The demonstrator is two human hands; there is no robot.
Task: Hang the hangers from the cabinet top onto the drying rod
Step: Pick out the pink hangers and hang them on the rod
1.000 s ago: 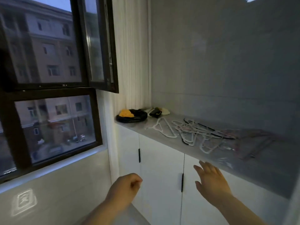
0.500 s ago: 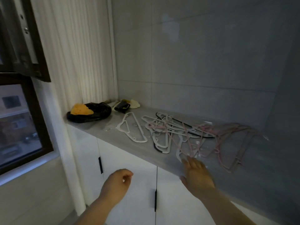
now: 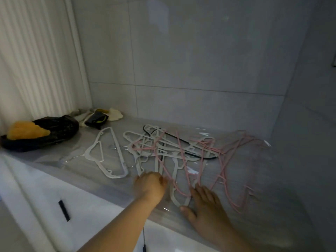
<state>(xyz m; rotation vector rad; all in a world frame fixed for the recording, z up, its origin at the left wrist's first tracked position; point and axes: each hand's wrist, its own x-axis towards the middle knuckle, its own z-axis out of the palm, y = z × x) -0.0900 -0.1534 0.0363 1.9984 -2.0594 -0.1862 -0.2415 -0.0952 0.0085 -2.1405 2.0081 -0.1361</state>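
Several white, pink and black hangers lie tangled on the grey cabinet top. One white hanger lies apart at the left of the pile. My left hand is at the near ends of the white hangers with its fingers curled; blur hides whether it holds one. My right hand lies flat on the cabinet top with straight fingers, its tips touching a pink hanger and a white one. No drying rod is in view.
A black bag with something yellow in it sits at the far left of the top, with small items behind it. A white curtain hangs at the left. Tiled walls close the back and right. White cabinet doors with black handles are below.
The view has swung right, away from the window, and closer to the cabinet. Both hands have risen from in front of the doors onto the cabinet top at the hangers.
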